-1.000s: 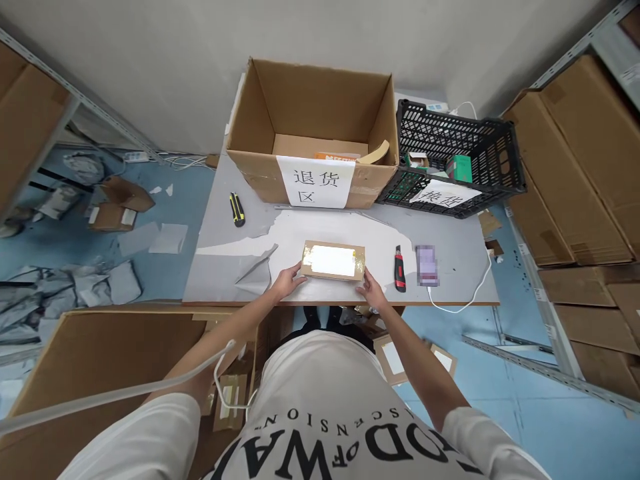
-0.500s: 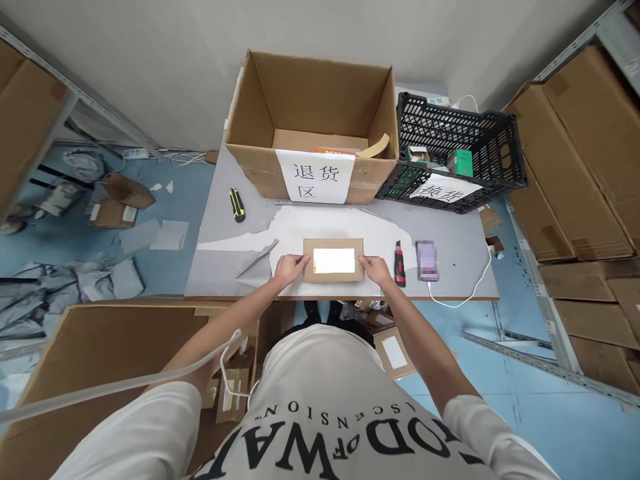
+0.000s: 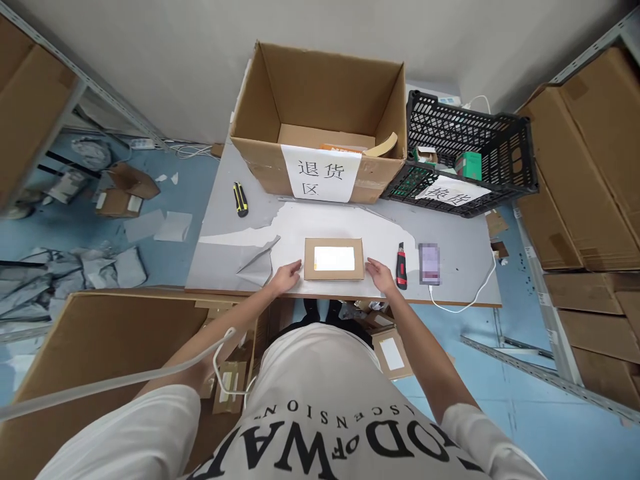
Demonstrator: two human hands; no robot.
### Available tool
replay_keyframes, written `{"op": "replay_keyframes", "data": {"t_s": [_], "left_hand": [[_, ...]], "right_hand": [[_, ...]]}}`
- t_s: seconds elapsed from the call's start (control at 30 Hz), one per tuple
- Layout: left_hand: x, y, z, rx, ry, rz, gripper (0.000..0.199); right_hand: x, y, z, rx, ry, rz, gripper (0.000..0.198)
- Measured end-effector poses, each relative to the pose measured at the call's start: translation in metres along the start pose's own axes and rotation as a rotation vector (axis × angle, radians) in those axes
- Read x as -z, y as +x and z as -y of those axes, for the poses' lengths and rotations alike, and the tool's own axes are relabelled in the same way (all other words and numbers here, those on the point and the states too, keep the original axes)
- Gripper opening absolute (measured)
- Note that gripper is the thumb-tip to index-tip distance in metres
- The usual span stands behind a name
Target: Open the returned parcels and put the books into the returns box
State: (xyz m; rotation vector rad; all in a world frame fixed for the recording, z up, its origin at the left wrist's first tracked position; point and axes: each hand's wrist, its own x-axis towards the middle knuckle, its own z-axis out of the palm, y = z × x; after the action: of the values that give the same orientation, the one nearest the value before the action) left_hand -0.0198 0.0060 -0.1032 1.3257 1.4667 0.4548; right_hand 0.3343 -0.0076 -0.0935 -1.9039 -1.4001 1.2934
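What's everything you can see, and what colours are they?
table: 1, grey and white, centre
cardboard parcel: 1, brown, white-labelled, table's near side
utility knives: 2, yellow-black left, red-black right of parcel
phone: 1, purple-screened, right of knives
phone cable: 1, white, plugged into phone
open carton: 1, brown, table's back
orange item: 1, orange, in open carton
plastic crate: 1, black, open carton's right
green box: 1, green, in crate
paper signs: 2, white, carton and crate fronts
another carton: 1, brown, lower left
bags: too heaped to count, grey, far left
stacked boxes: several, brown, right
floor: 1, blue, below
T-shirt: 1, white, black lettering, bottom
left hand: 1, bare, beside parcel's left end
right hand: 1, bare, beside parcel's right end
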Motion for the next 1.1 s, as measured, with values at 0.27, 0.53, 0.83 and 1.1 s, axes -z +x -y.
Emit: {"op": "replay_keyframes", "data": {"t_s": [0.27,0.53,0.83,1.1], "left_hand": [[-0.027,-0.022,0.013,-0.133,-0.025,-0.018,0.066],[-0.005,-0.028,-0.033,-0.101,0.202,-0.162,0.052],[0.005,-0.003,-0.072,-0.002,0.321,-0.268,0.058],[0.011,0.006,-0.050,0.061,-0.020,-0.180,0.049]], "right_hand": [[-0.039,-0.028,-0.021,0.025,0.278,0.025,0.065],[-0.023,-0.030,0.025,0.103,0.133,-0.043,0.041],[-0.005,-0.005,0.052,-0.021,-0.079,-0.073,0.040],[-0.007,0.001,0.030,-0.036,0.108,0.000,0.045]]}}
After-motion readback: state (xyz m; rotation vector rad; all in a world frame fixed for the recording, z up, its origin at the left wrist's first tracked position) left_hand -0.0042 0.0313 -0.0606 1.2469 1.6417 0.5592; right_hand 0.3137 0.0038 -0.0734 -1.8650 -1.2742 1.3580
